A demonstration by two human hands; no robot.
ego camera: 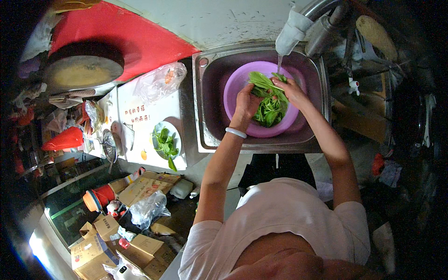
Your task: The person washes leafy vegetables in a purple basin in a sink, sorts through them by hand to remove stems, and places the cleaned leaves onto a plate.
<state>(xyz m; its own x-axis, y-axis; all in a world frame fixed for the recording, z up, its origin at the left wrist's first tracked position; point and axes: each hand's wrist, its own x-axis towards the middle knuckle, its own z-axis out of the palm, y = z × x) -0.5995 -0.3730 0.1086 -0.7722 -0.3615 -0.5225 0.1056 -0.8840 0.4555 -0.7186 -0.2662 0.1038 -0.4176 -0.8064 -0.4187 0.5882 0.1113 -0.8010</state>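
Water runs from a faucet whose spout is wrapped in white cloth (289, 33) into a purple plastic basin (232, 101). The basin stands inside a stainless steel sink (210, 84). Leafy greens (271, 112) lie in the basin. Above them, my right hand (292, 91) grips the stems of a green leafy bunch (260, 80) near the falling water. My left hand (247, 103), a pale bangle on its wrist, is at the left side of the same bunch, fingers curled; whether it grips any leaves is unclear.
Left of the sink, a plate (176, 134) of greens stands on a white printed surface (140, 140), with a clear plastic bag (161, 82) behind it. Farther left are a metal strainer (110, 145) and a round board (84, 71). Cardboard boxes (92, 255) lie lower left.
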